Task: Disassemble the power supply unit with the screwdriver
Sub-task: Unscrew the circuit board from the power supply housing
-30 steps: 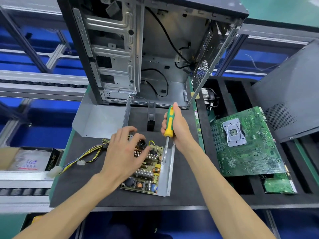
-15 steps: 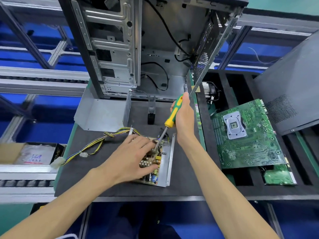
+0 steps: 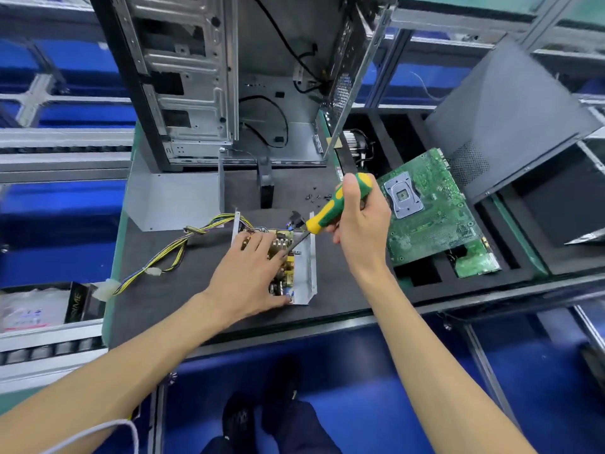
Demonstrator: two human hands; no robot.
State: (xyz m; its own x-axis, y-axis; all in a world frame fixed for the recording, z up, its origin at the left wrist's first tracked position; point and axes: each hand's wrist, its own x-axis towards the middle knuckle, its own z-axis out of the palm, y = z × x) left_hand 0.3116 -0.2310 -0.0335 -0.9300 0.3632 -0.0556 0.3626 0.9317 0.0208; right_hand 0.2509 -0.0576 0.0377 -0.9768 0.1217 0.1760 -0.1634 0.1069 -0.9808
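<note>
Bare metal tray of the power supply unit [image 3: 307, 263] at centre frame on the black worktop [image 3: 163, 290], cover already off, circuit board [image 3: 284, 257] exposed but seemingly not yet lifted out. Left hand [image 3: 252, 273] pressed flat over the board, fingers spread. Right hand [image 3: 357, 231] wrapped around the green-and-yellow screwdriver [image 3: 334, 208], tip angled down onto the board. Loose screws [image 3: 316, 196] just above. Likely remaining: board screws, wire bundle [image 3: 170, 253].

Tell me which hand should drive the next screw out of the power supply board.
Right. The right hand already grips the screwdriver, its tip angled onto the power supply board. The left hand lies on the board, steadying it.
</note>
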